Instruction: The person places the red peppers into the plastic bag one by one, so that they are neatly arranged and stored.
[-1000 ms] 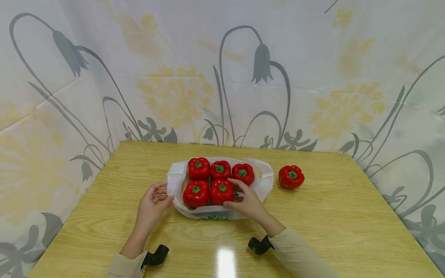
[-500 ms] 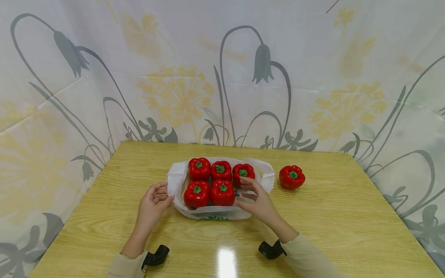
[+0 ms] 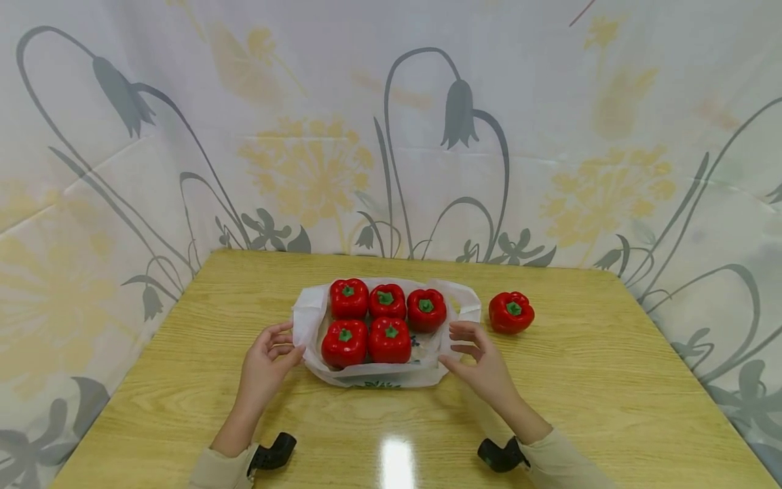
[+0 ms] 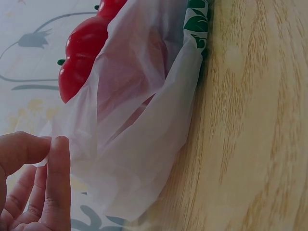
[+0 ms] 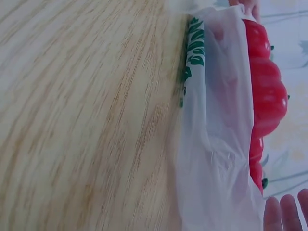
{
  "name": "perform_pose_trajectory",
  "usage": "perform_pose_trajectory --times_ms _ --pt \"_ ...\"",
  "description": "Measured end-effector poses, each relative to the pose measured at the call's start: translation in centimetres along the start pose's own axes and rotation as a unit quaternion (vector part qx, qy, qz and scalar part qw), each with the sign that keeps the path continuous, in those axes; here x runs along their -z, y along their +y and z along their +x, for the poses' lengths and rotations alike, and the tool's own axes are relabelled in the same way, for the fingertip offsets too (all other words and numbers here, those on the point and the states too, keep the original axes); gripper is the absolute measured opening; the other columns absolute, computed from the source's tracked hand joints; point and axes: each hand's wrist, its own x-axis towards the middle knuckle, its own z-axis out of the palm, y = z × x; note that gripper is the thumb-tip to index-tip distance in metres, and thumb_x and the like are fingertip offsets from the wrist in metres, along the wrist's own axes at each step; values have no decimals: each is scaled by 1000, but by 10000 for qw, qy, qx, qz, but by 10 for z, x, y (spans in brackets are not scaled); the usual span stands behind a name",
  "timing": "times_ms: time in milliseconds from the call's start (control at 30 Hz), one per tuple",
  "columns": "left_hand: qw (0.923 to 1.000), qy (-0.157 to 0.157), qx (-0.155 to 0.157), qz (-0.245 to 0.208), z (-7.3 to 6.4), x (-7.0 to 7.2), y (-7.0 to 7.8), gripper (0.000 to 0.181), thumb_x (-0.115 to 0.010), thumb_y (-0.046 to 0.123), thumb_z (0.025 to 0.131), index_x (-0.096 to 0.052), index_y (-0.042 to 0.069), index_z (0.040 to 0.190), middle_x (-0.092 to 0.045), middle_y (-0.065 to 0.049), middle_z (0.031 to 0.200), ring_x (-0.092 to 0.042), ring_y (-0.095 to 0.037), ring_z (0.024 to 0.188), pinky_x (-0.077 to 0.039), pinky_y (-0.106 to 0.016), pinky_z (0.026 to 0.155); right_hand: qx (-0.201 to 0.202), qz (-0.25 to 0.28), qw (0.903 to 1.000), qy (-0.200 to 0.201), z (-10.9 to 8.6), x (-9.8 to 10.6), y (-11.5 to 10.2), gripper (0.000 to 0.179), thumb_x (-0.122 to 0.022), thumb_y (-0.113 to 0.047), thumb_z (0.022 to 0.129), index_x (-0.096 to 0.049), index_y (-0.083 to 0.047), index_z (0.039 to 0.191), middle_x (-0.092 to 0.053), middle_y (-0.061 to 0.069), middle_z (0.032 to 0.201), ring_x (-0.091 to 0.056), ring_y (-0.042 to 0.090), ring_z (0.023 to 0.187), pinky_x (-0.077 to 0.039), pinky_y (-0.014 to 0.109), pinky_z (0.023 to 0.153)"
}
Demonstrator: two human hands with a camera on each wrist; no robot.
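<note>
A white plastic bag [image 3: 403, 375] with green leaf print lies spread on the table, its mouth facing up, with several red bell peppers [image 3: 389, 341] inside in two rows. My left hand [image 3: 267, 360] pinches the bag's left edge; the left wrist view shows thumb and index finger [image 4: 58, 159] meeting on the thin plastic. At the bag's right edge is my right hand [image 3: 485, 367], thumb and fingers spread apart, nothing held between them. Only its fingertips [image 5: 290, 211] show at the lower corner of the right wrist view, close to the bag.
One more red bell pepper [image 3: 511, 314] sits on the wooden table [image 3: 611, 380], right of the bag. A flower-patterned curtain [image 3: 330, 136] hangs behind and at both sides. Black wrist-worn devices [image 3: 273, 451] are strapped at both sleeves.
My right hand has let go of the front right bell pepper in the bag and moved right, to the bag's right edge. The left hand has stayed at the left edge.
</note>
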Motion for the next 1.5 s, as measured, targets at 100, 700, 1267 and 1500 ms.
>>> perform_pose_trajectory --times_ms 100,700,1267,1500 --pt "10000 8 4 -3 0 0 0 45 -66 -2 84 -49 -2 126 -53 -18 105 -57 -8 79 -55 -22 68 174 -51 9997 189 -2 3 1 46 -72 12 72 -51 10 113 -52 28 111 -55 29 98 -52 29 83" --pt "9998 -2 177 27 -1 1 2 46 -65 -1 85 -47 -1 127 -51 -19 109 -56 -6 79 -54 -21 69 370 -167 9960 799 -13 26 4 44 -72 17 70 -52 11 109 -55 16 108 -54 9 99 -50 20 80" --pt "9999 0 115 11 0 0 2 45 -65 -2 85 -49 -1 126 -52 -18 107 -56 -6 79 -55 -21 68 -66 -571 9902 1273 -20 54 11 43 -71 13 74 -50 10 112 -54 -5 102 -52 7 96 -49 17 80" --pt "9999 -13 131 30 0 0 1 45 -66 -1 85 -48 -1 126 -52 -19 107 -57 -6 79 -55 -21 69 -106 -663 9863 1505 -17 67 9 43 -69 14 75 -50 12 113 -54 -1 102 -53 13 96 -49 15 80"
